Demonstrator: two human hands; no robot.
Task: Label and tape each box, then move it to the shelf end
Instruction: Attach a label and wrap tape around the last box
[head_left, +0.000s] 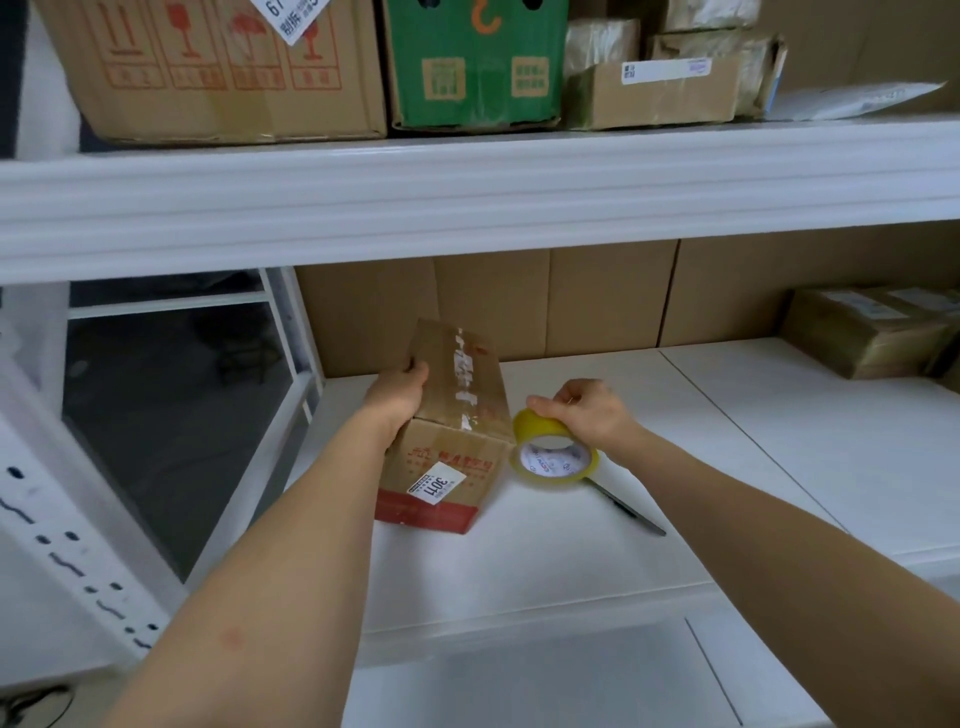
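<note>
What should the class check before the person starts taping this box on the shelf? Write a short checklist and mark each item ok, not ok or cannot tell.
1. Box steadied: ok. The left hand grips the box at its left side.
2. Tape in hand: ok. The right hand holds the tape roll, which stands beside the box.
3. Label on box: ok. A white label sits on the near face.
4. Loose tape end found: cannot tell.
5. Cutter ready: cannot tell. A dark slim tool lies behind the roll; its kind is unclear.
6. Box flat on the shelf: ok.
</note>
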